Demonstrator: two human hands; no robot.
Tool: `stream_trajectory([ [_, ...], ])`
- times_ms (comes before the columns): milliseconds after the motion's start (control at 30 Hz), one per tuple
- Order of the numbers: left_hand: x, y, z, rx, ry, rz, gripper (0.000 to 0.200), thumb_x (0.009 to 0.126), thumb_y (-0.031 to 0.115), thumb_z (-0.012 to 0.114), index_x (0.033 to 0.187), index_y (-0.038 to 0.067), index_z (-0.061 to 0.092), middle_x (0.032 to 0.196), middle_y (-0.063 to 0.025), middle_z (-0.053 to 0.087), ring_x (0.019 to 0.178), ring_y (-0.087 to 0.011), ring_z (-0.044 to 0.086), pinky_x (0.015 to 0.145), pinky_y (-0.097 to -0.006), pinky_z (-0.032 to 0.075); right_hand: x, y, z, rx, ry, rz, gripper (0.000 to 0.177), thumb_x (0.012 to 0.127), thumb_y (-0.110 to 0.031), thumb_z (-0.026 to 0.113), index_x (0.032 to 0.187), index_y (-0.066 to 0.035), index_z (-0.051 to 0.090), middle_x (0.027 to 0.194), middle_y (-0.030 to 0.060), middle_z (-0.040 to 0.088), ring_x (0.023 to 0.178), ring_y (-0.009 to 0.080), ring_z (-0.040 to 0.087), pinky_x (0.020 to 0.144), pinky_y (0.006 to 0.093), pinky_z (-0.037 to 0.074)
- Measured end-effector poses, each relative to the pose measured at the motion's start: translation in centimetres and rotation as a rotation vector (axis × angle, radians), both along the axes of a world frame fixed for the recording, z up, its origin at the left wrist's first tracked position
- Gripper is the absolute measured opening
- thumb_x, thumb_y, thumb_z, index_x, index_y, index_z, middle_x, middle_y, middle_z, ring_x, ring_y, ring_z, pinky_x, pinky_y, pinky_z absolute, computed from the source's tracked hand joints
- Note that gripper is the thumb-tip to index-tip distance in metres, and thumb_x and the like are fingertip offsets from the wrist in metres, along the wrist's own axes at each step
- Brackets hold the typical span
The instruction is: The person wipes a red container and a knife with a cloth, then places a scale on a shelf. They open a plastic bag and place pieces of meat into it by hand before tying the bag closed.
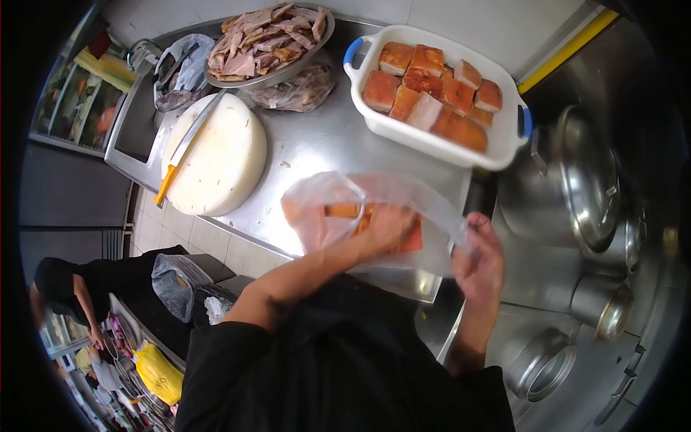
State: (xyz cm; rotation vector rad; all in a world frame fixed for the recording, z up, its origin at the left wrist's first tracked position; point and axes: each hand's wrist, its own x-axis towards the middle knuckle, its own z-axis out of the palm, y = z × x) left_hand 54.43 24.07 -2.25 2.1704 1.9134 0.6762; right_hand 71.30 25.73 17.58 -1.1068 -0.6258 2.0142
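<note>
A clear plastic bag (309,201) lies on the steel counter (302,140) with orange-brown meat pieces (412,237) inside it. My left hand (392,229) reaches into the bag and rests on the pieces; its fingers are blurred and partly hidden. At the bag's right edge, my right hand (479,252) has its fingers closed on the plastic. Beyond the bag stands a white tub (425,135) with blue handles, holding several square meat blocks (457,96) with reddish skin.
A round white cutting board (234,162) carries a knife (188,140) with an orange handle. Behind are a bowl of sliced meat (266,43) and bagged items (299,90). Large steel pots (558,201) stand right. Another person (90,288) works at lower left.
</note>
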Motion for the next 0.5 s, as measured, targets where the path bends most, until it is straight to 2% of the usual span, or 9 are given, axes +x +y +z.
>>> stream_trajectory([
  [67, -0.6, -0.4, -1.0, 0.040, 0.154, -0.089, 0.036, 0.079, 0.024, 0.066, 0.112, 0.009, 0.066, 0.114, -0.0181, 0.064, 0.104, -0.0360, 0.062, 0.081, -0.0509, 0.049, -0.8, -1.2, 1.4, 0.036, -0.017, 0.031, 0.022, 0.094, -0.005, 0.054, 0.114, -0.011, 0.049, 0.070, -0.0031, 0.046, 0.043, 0.0046, 0.027, 0.040, 0.0241, 0.019],
  [133, -0.5, -0.6, -1.0, -0.050, 0.230, -0.139, 0.034, 0.075, 0.028, 0.069, 0.105, 0.010, 0.069, 0.109, -0.0153, 0.066, 0.098, -0.0331, 0.065, 0.077, -0.0489, 0.051, -1.4, -2.0, 2.1, 0.056, 0.048, 0.083, 0.020, 0.096, -0.006, 0.053, 0.115, -0.012, 0.048, 0.069, -0.0034, 0.044, 0.043, 0.0040, 0.026, 0.040, 0.0238, 0.018],
  [233, -0.8, -0.3, 1.0, -0.269, 0.194, -0.096, 0.033, 0.071, 0.036, 0.074, 0.095, 0.014, 0.072, 0.102, -0.0088, 0.070, 0.089, -0.0271, 0.069, 0.072, -0.0456, 0.054, -1.8, -1.9, 2.1, 0.082, 0.121, 0.142, 0.018, 0.098, -0.009, 0.052, 0.116, -0.011, 0.048, 0.068, -0.0037, 0.042, 0.043, 0.0034, 0.025, 0.040, 0.0231, 0.017],
  [267, -1.2, -0.4, 3.0, -0.274, 0.155, -0.053, 0.031, 0.072, 0.036, 0.074, 0.094, 0.015, 0.072, 0.099, -0.0072, 0.071, 0.085, -0.0261, 0.069, 0.069, -0.0456, 0.054, -1.8, -1.7, 2.0, 0.070, 0.136, 0.143, 0.018, 0.098, -0.009, 0.052, 0.116, -0.011, 0.048, 0.068, -0.0036, 0.042, 0.043, 0.0034, 0.025, 0.040, 0.0231, 0.017],
  [333, -1.9, -0.6, 3.7, -0.234, 0.076, 0.028, 0.027, 0.074, 0.037, 0.072, 0.091, 0.016, 0.071, 0.096, -0.0058, 0.071, 0.079, -0.0249, 0.068, 0.066, -0.0457, 0.053, -1.4, -1.4, 1.6, 0.040, 0.141, 0.131, 0.018, 0.098, -0.008, 0.051, 0.116, -0.011, 0.048, 0.068, -0.0034, 0.042, 0.042, 0.0035, 0.025, 0.041, 0.0231, 0.017],
  [367, -2.4, -0.7, 2.7, -0.190, 0.036, 0.067, 0.026, 0.075, 0.038, 0.071, 0.090, 0.017, 0.071, 0.095, -0.0061, 0.070, 0.077, -0.0247, 0.067, 0.065, -0.0459, 0.052, -1.1, -1.2, 1.3, 0.021, 0.129, 0.117, 0.018, 0.098, -0.008, 0.051, 0.116, -0.011, 0.048, 0.068, -0.0033, 0.043, 0.042, 0.0036, 0.025, 0.041, 0.0231, 0.017],
  [433, -2.8, -0.5, 0.1, 0.051, 0.106, 0.099, 0.025, 0.078, 0.040, 0.069, 0.089, 0.018, 0.071, 0.094, -0.0071, 0.070, 0.073, -0.0249, 0.064, 0.064, -0.0455, 0.051, -1.0, -1.0, 0.9, -0.010, 0.099, 0.081, 0.019, 0.098, -0.008, 0.050, 0.117, -0.010, 0.049, 0.067, -0.0030, 0.042, 0.042, 0.0039, 0.025, 0.041, 0.0231, 0.017],
  [467, -2.9, -0.2, -1.0, 0.247, 0.216, 0.093, 0.025, 0.079, 0.041, 0.069, 0.089, 0.018, 0.071, 0.094, -0.0078, 0.069, 0.071, -0.0254, 0.063, 0.063, -0.0449, 0.051, -1.1, -0.8, 0.9, -0.023, 0.081, 0.058, 0.019, 0.098, -0.007, 0.050, 0.117, -0.010, 0.049, 0.066, -0.0029, 0.042, 0.042, 0.0041, 0.025, 0.041, 0.0232, 0.017],
  [500, -2.8, -0.2, -2.1, 0.333, 0.268, 0.077, 0.025, 0.080, 0.041, 0.068, 0.088, 0.018, 0.070, 0.093, -0.0087, 0.069, 0.070, -0.0259, 0.063, 0.064, -0.0443, 0.051, -1.2, -0.7, 0.9, -0.037, 0.064, 0.034, 0.019, 0.098, -0.007, 0.050, 0.118, -0.010, 0.049, 0.065, -0.0028, 0.042, 0.042, 0.0043, 0.025, 0.041, 0.0232, 0.017],
])
